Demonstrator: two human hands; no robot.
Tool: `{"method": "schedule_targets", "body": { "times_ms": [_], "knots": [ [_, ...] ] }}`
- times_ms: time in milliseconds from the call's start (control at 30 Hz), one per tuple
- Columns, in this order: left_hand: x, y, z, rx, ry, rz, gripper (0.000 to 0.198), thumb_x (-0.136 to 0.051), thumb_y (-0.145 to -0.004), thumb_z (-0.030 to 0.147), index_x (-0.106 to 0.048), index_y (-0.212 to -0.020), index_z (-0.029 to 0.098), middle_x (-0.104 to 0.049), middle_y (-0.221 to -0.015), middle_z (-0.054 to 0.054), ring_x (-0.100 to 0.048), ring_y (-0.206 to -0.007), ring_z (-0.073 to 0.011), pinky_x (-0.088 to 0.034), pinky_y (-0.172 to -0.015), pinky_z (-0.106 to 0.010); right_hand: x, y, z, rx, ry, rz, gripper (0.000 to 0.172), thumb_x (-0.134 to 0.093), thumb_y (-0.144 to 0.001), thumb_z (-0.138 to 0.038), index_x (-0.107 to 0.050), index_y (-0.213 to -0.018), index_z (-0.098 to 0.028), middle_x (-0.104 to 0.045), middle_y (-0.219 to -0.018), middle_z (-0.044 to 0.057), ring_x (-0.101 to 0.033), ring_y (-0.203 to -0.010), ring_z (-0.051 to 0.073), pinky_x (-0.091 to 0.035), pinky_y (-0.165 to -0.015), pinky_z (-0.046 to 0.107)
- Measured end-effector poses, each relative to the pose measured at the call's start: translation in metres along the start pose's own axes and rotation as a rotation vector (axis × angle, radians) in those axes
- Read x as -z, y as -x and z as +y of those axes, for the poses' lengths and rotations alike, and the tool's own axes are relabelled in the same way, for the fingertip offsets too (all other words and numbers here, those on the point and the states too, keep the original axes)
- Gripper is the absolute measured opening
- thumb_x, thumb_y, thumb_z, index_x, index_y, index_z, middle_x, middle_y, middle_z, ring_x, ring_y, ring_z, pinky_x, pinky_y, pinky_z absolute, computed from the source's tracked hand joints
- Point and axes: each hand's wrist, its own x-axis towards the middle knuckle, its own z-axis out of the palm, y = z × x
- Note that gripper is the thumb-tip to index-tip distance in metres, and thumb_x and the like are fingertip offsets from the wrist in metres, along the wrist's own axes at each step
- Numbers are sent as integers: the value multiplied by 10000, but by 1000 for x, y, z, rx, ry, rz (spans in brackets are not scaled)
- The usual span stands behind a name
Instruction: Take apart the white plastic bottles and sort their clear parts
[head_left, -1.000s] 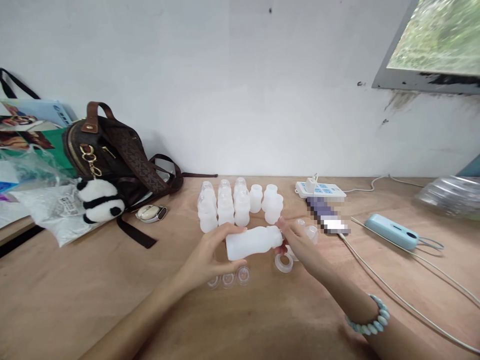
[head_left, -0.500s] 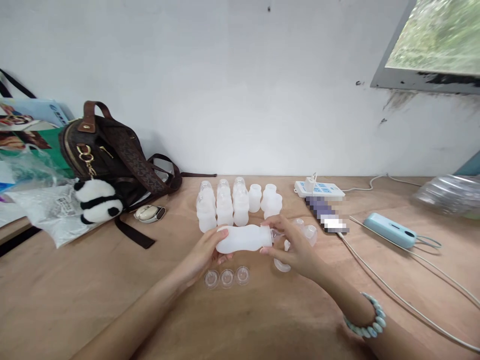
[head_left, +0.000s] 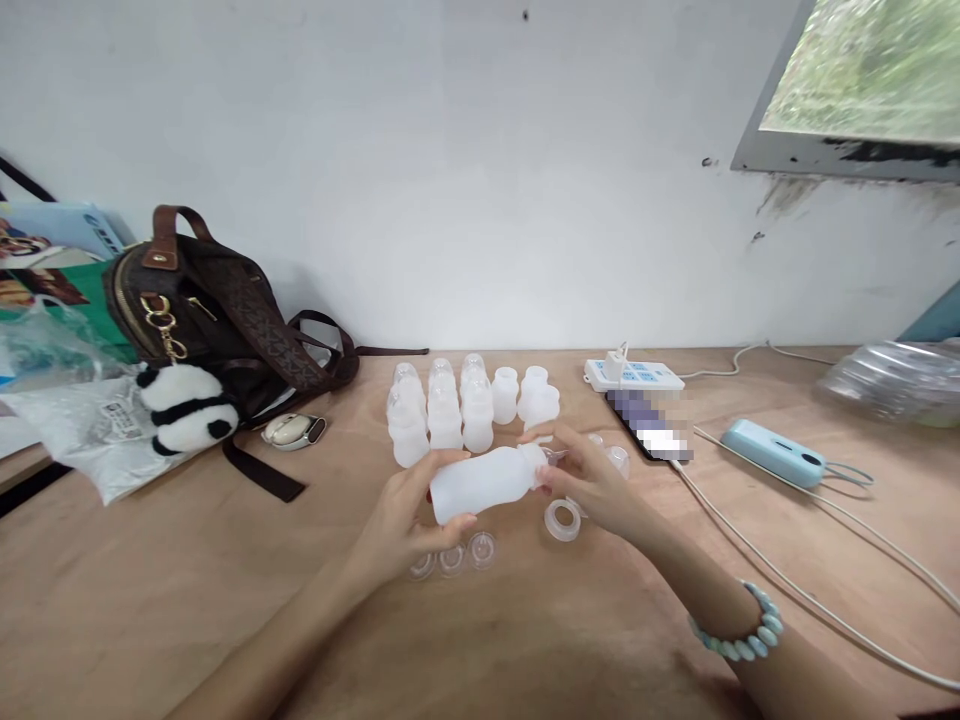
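My left hand (head_left: 401, 515) grips a white translucent bottle (head_left: 484, 482), held sideways above the table with its neck to the right. My right hand (head_left: 589, 475) pinches a small clear teat-like part at the bottle's mouth. Below the bottle lie three clear round teats (head_left: 452, 558) in a row. A clear screw ring (head_left: 562, 520) lies flat just under my right hand. Behind the hands stand several more white bottles (head_left: 446, 415), some capped.
A brown backpack (head_left: 217, 310) with a panda charm (head_left: 184, 408) stands at the back left beside plastic bags. A power strip (head_left: 634, 375), a phone, a light blue device (head_left: 772, 452) and white cables (head_left: 810, 590) lie at the right. A clear bag (head_left: 892, 380) sits far right.
The bottle has tilted, with its base lower at the left. My right hand has shifted slightly at the bottle's mouth, uncovering the ring on the table. The camera has drifted a little.
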Motion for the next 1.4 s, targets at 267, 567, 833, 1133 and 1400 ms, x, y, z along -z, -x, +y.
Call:
{"method": "schedule_targets", "body": {
  "times_ms": [267, 567, 833, 1133, 1400],
  "knots": [
    [0, 0, 0, 119, 57, 180, 282, -555, -820, 321, -543, -1062, 178, -624, -804, 10, -532, -648, -145, -391, -587, -223, 50, -10, 8, -161, 1110, 330, 258, -525, -908, -409, -602, -1063, -218, -593, -1147, 109, -620, -930, 266, -458, -772, 374],
    [-3, 2, -2, 138, 83, 158, 302, -581, -814, 314, -539, -1083, 181, -638, -878, -8, -532, -682, -150, -395, -613, -235, 48, -11, 17, -396, 1274, 84, 281, -468, -893, -158, -726, -998, -197, -656, -1036, 103, -665, -779, 229, -426, -687, 336],
    [-6, -4, -6, 258, 364, 308, 282, -572, -822, 404, -569, -990, 177, -571, -819, -6, -526, -693, -156, -432, -555, -228, 52, -7, 1, 139, 629, 568, 220, -583, -879, -315, -662, -1066, -231, -652, -1045, 62, -633, -746, 176, -520, -722, 352],
    [-11, -8, -6, 342, 477, 224, 372, -544, -787, 509, -558, -933, 167, -520, -732, 6, -462, -582, -125, -401, -458, -204, 14, -2, -6, 269, 111, 162, 272, -697, -849, -302, -688, -1119, -275, -635, -1163, 79, -617, -1053, 230, -566, -830, 366],
    [-19, -2, -2, 235, 409, 237, 383, -534, -808, 543, -542, -908, 174, -504, -724, 13, -439, -612, -139, -369, -547, -238, 4, 2, -2, 340, 108, 157, 278, -730, -834, -270, -720, -1102, -342, -668, -1046, 46, -625, -929, 192, -561, -699, 305]
  ]
}}
